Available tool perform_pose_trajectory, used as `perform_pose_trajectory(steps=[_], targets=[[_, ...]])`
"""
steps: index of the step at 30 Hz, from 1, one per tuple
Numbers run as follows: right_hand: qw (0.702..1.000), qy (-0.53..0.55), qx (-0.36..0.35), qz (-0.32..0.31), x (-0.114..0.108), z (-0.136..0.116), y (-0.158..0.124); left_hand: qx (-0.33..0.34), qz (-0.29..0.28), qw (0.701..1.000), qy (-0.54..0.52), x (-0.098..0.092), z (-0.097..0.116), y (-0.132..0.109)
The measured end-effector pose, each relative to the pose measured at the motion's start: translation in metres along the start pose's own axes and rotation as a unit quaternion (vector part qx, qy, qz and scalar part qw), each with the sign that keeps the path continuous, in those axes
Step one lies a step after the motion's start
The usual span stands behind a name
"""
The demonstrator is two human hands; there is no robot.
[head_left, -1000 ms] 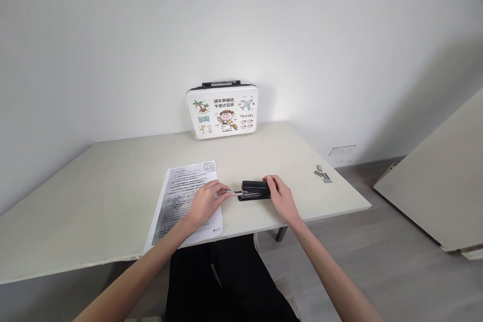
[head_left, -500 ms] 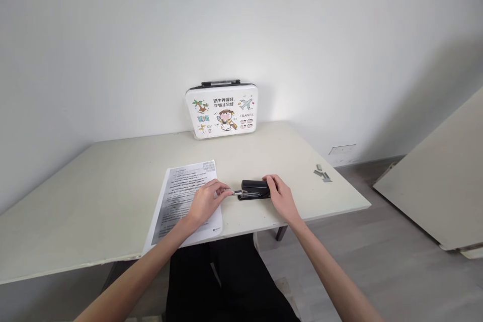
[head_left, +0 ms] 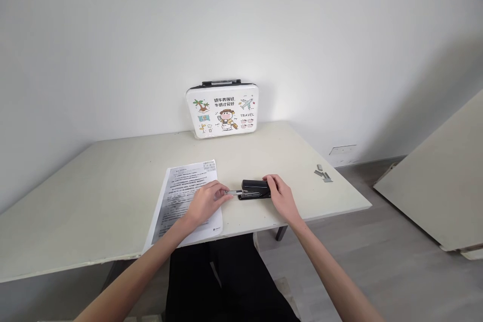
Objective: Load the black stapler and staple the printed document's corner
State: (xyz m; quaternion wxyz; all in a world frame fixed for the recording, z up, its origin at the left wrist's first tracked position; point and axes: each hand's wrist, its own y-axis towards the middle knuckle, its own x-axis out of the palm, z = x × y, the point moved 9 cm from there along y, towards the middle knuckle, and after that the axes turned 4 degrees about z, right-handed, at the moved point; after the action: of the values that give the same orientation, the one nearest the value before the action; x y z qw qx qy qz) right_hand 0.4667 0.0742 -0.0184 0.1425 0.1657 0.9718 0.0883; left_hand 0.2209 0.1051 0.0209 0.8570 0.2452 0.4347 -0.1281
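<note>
A black stapler (head_left: 255,189) lies on the pale table (head_left: 113,186), near its front edge. My right hand (head_left: 281,198) holds the stapler's right end, fingers curled over it. A thin metal part (head_left: 234,192) sticks out of the stapler's left end, and my left hand (head_left: 206,203) pinches its tip between thumb and fingers. Under my left hand lies a printed sheet of paper (head_left: 181,196).
A white carry case (head_left: 222,109) with cartoon pictures leans against the wall at the table's back. Several strips of staples (head_left: 323,174) lie near the table's right edge. A large board (head_left: 433,186) leans at the right, over the grey floor.
My left hand has shifted slightly left, and a little more of the metal part shows out of the stapler. My right hand has stayed in place.
</note>
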Motion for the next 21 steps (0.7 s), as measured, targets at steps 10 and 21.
perform_pose_trajectory(steps=[10, 21], targets=[[1.000, 0.009, -0.005, -0.014, 0.002, -0.006, -0.003, 0.034, -0.120, 0.988, -0.093, -0.002, 0.002, -0.018], [0.999, -0.019, -0.018, -0.030, 0.003, -0.009, -0.002, 0.056, -0.143, 0.977, -0.146, 0.039, 0.024, 0.031]])
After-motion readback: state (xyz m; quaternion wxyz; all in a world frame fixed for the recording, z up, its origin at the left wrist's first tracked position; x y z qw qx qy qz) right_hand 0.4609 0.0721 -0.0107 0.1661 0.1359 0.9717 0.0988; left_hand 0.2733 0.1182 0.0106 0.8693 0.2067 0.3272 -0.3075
